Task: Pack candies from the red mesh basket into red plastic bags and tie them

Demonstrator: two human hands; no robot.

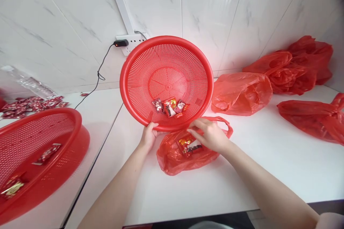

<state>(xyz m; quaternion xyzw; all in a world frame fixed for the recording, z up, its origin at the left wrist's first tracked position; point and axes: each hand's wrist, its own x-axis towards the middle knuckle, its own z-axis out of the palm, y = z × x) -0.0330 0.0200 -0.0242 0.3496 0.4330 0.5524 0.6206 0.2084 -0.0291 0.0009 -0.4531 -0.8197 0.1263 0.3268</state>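
Note:
A red perforated plastic basket (166, 57) is tilted up on its side, its inside facing me. Several small wrapped packets (170, 107) rest in its lower part. My left hand (149, 136) grips the basket's bottom rim, thumb over the edge. Just in front lies a red plastic bag (172, 157), its mouth spread open, with shiny red and gold packets (189, 146) inside. My right hand (211, 135) is over the bag's mouth, fingers bent and fingertips beside the basket's lower right rim. What those fingers pinch, if anything, is hidden.
Another red basket (77, 128) with a few packets stands left. Behind it are a heap of red packets (32, 105) and a clear bottle (34, 84). Red bags (242, 93) sit to the right. A power strip (134, 43) with a black cord (100, 73) is by the wall.

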